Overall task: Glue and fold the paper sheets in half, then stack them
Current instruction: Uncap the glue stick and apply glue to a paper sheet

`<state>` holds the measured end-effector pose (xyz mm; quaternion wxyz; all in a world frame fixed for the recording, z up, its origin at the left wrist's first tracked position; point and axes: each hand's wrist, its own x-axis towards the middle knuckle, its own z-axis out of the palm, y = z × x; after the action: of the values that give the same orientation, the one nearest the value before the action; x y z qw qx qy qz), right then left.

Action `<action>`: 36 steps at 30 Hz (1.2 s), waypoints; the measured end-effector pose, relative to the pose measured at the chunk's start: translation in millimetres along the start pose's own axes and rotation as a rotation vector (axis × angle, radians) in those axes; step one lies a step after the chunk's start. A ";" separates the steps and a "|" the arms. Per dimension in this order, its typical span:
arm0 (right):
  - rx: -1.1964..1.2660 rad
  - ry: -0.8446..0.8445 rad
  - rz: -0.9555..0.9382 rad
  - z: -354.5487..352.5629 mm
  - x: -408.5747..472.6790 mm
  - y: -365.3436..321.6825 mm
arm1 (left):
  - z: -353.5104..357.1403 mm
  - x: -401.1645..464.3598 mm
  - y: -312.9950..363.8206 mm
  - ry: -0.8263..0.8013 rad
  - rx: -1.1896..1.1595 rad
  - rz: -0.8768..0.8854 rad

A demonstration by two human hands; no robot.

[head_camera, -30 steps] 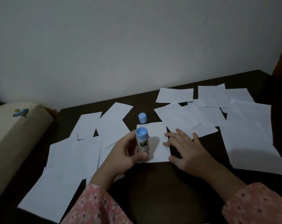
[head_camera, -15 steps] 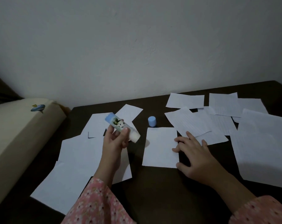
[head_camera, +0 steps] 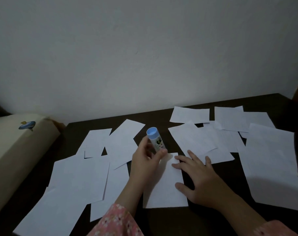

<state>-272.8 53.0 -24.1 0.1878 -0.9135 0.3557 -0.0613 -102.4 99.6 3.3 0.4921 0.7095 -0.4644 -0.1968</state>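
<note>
Gripping a cylindrical blue-ended glue stick (head_camera: 156, 142), the left hand (head_camera: 144, 160) hovers tilted. The right hand (head_camera: 199, 178), fingers spread, presses a smooth rectangular paper sheet (head_camera: 163, 189).

I see one paper sheet (head_camera: 163, 184) flat on the tabletop (head_camera: 204, 217), between my two sets of fingers. The left fingers (head_camera: 145, 147) hold the glue stick (head_camera: 156, 141) tilted over that sheet's far edge; the right fingers (head_camera: 182, 165) lie on its right side. Left of the left fingers, loose sheets (head_camera: 80, 176) overlap; right of the right fingers lie more sheets (head_camera: 230, 133). Behind everything stands the wall (head_camera: 144, 57).
</note>
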 end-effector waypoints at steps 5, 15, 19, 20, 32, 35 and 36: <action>-0.018 -0.007 -0.031 0.0 -1.2 1.1 | 13.4 -6.0 0.2 -0.018 -0.087 -0.041; -0.002 0.067 -0.049 4.8 -3.2 2.1 | 13.8 -1.2 -1.7 -0.116 0.061 0.077; -0.001 0.062 -0.044 4.7 -3.8 2.4 | 4.4 3.6 -8.1 -0.097 0.134 0.072; 0.000 0.057 -0.043 3.6 -3.9 1.8 | 0.9 5.3 -10.8 -0.092 0.153 0.072; -0.012 0.039 -0.030 3.3 -3.6 2.0 | -23.2 10.7 -27.3 -0.050 0.208 -0.022; -0.002 0.054 -0.046 5.8 -2.9 3.1 | -27.0 8.8 -25.9 0.016 0.142 -0.062; 0.002 0.056 -0.045 6.3 -2.8 3.5 | -30.5 9.0 -25.9 0.071 0.052 -0.079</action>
<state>-275.5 54.4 -31.2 0.1773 -0.9189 0.3403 -0.0913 -63.5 109.9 -4.5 0.4818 0.7462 -0.4233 -0.1786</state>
